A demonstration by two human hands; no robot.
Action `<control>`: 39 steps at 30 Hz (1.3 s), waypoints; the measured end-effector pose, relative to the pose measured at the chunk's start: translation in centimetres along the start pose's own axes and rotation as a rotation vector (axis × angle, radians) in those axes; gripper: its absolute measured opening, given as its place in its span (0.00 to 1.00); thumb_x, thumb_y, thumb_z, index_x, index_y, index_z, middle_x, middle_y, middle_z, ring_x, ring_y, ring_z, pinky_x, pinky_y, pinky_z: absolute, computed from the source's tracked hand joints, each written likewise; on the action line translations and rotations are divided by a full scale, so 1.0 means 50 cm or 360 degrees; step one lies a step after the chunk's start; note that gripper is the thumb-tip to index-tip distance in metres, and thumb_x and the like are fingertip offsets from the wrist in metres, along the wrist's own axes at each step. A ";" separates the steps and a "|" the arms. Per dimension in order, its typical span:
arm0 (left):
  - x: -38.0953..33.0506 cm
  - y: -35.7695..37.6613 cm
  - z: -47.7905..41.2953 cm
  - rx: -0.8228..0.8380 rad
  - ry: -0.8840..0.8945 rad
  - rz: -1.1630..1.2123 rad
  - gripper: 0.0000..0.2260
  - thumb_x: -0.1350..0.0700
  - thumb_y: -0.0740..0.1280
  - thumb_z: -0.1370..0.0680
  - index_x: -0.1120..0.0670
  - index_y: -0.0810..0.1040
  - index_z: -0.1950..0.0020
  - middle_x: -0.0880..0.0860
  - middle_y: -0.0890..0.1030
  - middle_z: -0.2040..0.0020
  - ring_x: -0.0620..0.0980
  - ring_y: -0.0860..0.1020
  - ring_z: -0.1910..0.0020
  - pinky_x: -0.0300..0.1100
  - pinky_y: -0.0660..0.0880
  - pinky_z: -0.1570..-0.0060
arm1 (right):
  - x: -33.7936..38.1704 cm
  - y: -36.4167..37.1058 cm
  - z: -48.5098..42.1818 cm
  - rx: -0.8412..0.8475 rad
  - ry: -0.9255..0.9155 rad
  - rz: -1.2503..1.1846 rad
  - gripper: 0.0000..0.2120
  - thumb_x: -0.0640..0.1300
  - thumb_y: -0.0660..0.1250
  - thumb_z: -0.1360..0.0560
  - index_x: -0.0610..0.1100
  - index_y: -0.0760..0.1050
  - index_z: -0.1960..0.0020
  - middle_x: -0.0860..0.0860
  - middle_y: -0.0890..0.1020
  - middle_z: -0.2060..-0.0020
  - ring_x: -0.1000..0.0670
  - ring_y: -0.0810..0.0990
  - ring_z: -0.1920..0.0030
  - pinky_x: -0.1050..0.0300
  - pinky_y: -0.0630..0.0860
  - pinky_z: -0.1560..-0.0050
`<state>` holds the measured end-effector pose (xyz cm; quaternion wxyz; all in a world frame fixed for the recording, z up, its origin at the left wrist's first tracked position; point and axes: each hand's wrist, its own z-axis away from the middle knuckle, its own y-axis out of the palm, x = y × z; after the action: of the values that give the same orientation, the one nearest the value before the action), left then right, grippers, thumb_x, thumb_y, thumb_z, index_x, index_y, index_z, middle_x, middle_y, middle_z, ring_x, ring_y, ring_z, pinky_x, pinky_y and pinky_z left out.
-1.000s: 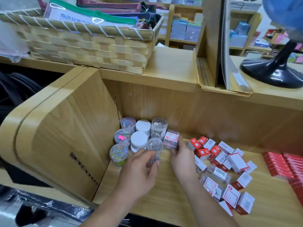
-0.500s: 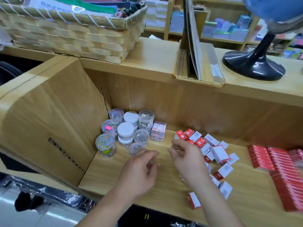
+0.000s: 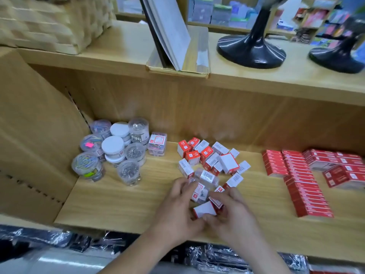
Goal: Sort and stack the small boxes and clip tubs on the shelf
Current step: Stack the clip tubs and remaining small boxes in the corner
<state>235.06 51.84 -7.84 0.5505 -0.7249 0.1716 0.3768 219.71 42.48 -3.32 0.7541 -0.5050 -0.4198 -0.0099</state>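
Hold the small red-and-white cardboard box (image 3: pixel 205 209) square between both hands and press only lightly — the thin card could dent, I think. The fingers of your left hand (image 3: pixel 177 212) and right hand (image 3: pixel 235 216) curl narrowly round it, touching its ends, at the near middle of the wooden shelf (image 3: pixel 118 202) — the loose pile of boxes (image 3: pixel 209 159) lies just on its far side.

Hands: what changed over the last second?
Both hands left the clip tubs and moved right to the loose pile of small boxes. The left hand and right hand now grip small boxes at its near edge. The tubs stay clustered on the left, the red stacks on the right.
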 end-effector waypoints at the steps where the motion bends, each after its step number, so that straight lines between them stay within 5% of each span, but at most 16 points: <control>1: 0.003 -0.001 0.000 0.0005 0.0002 0.0012 0.36 0.38 0.71 0.34 0.36 0.63 0.29 0.38 0.58 0.29 0.39 0.70 0.32 0.39 0.74 0.37 | -0.003 0.005 0.004 0.0012 -0.0029 0.0019 0.25 0.61 0.70 0.37 0.61 0.79 0.40 0.63 0.71 0.46 0.60 0.78 0.48 0.57 0.78 0.47; 5: 0.028 -0.024 0.005 0.0060 -0.0029 0.0167 0.29 0.45 0.69 0.28 0.45 0.71 0.27 0.42 0.61 0.23 0.35 0.72 0.33 0.36 0.71 0.34 | -0.021 0.010 0.005 -0.0108 -0.0124 0.0240 0.20 0.50 0.76 0.31 0.60 0.79 0.40 0.61 0.71 0.50 0.56 0.77 0.48 0.57 0.76 0.53; 8: 0.042 -0.045 -0.016 0.0159 0.0079 -0.0057 0.29 0.57 0.61 0.24 0.44 0.67 0.23 0.40 0.57 0.19 0.43 0.73 0.30 0.42 0.74 0.36 | -0.025 0.014 0.004 -0.0216 -0.0093 0.0331 0.20 0.47 0.78 0.32 0.61 0.81 0.43 0.60 0.73 0.51 0.52 0.75 0.46 0.57 0.73 0.57; 12: 0.038 -0.046 -0.032 0.0238 0.0221 -0.0449 0.24 0.60 0.65 0.25 0.44 0.73 0.31 0.38 0.56 0.19 0.53 0.74 0.31 0.50 0.80 0.47 | -0.025 0.022 0.003 -0.0188 -0.0183 0.0456 0.14 0.45 0.75 0.30 0.61 0.82 0.48 0.58 0.71 0.55 0.51 0.75 0.49 0.57 0.71 0.62; 15: 0.041 -0.053 -0.003 0.0131 0.0089 -0.0472 0.14 0.54 0.66 0.24 0.47 0.73 0.38 0.41 0.67 0.24 0.52 0.77 0.36 0.47 0.79 0.50 | -0.007 0.018 0.002 -0.0160 -0.0154 0.0356 0.10 0.51 0.73 0.28 0.61 0.81 0.47 0.59 0.72 0.53 0.55 0.77 0.49 0.57 0.72 0.60; 19: 0.061 -0.071 0.042 0.0025 0.0022 -0.0235 0.15 0.51 0.66 0.26 0.45 0.71 0.39 0.42 0.73 0.40 0.49 0.79 0.46 0.47 0.77 0.52 | 0.011 0.026 -0.006 -0.0130 -0.0217 0.0124 0.10 0.52 0.74 0.28 0.61 0.80 0.48 0.65 0.74 0.50 0.62 0.77 0.54 0.61 0.73 0.60; 25: 0.049 -0.112 0.077 -0.0300 -0.0034 0.0028 0.23 0.55 0.72 0.27 0.41 0.72 0.34 0.38 0.75 0.41 0.39 0.78 0.43 0.42 0.77 0.45 | 0.043 0.042 -0.030 0.0025 -0.0424 -0.0231 0.26 0.45 0.70 0.28 0.73 0.72 0.40 0.69 0.76 0.41 0.62 0.78 0.42 0.60 0.79 0.48; 27: 0.043 -0.133 0.079 -0.0277 0.0008 0.0130 0.28 0.59 0.73 0.26 0.41 0.71 0.30 0.36 0.74 0.36 0.39 0.76 0.37 0.40 0.74 0.39 | 0.061 0.033 -0.044 0.0205 -0.0573 -0.0131 0.32 0.42 0.69 0.26 0.69 0.66 0.29 0.70 0.68 0.30 0.64 0.67 0.29 0.67 0.70 0.36; 29: 0.044 -0.154 0.078 -0.0227 0.0077 0.0111 0.31 0.60 0.72 0.26 0.40 0.68 0.27 0.34 0.71 0.31 0.40 0.72 0.31 0.39 0.72 0.35 | 0.078 0.025 -0.065 0.0345 -0.0685 -0.0012 0.33 0.42 0.69 0.25 0.62 0.64 0.25 0.68 0.65 0.27 0.66 0.61 0.26 0.66 0.65 0.30; 32: 0.052 -0.180 0.075 -0.0218 0.0117 0.0111 0.29 0.63 0.71 0.25 0.45 0.71 0.26 0.38 0.71 0.29 0.41 0.71 0.29 0.40 0.72 0.34 | 0.096 0.037 -0.086 0.0355 -0.0659 -0.0108 0.27 0.45 0.74 0.27 0.55 0.73 0.30 0.69 0.73 0.36 0.63 0.72 0.33 0.57 0.73 0.33; 35: 0.073 -0.194 0.081 -0.0427 0.0002 0.0074 0.25 0.60 0.71 0.24 0.44 0.73 0.30 0.36 0.74 0.34 0.37 0.76 0.39 0.40 0.76 0.41 | 0.114 0.075 -0.097 0.0120 -0.0423 -0.0247 0.21 0.46 0.78 0.31 0.55 0.79 0.39 0.63 0.78 0.49 0.58 0.80 0.48 0.54 0.79 0.45; 39: 0.101 -0.197 0.100 -0.0550 -0.0094 0.0000 0.21 0.55 0.71 0.24 0.46 0.75 0.31 0.38 0.75 0.36 0.37 0.78 0.47 0.41 0.78 0.47 | 0.153 0.145 -0.125 -0.0195 -0.0302 0.0228 0.14 0.54 0.73 0.28 0.51 0.77 0.45 0.54 0.77 0.54 0.48 0.78 0.48 0.55 0.72 0.54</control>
<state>243.13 60.60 -5.53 0.4224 -0.7975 0.0880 0.4218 231.75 44.34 -4.72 0.6776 -0.5774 -0.4506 0.0663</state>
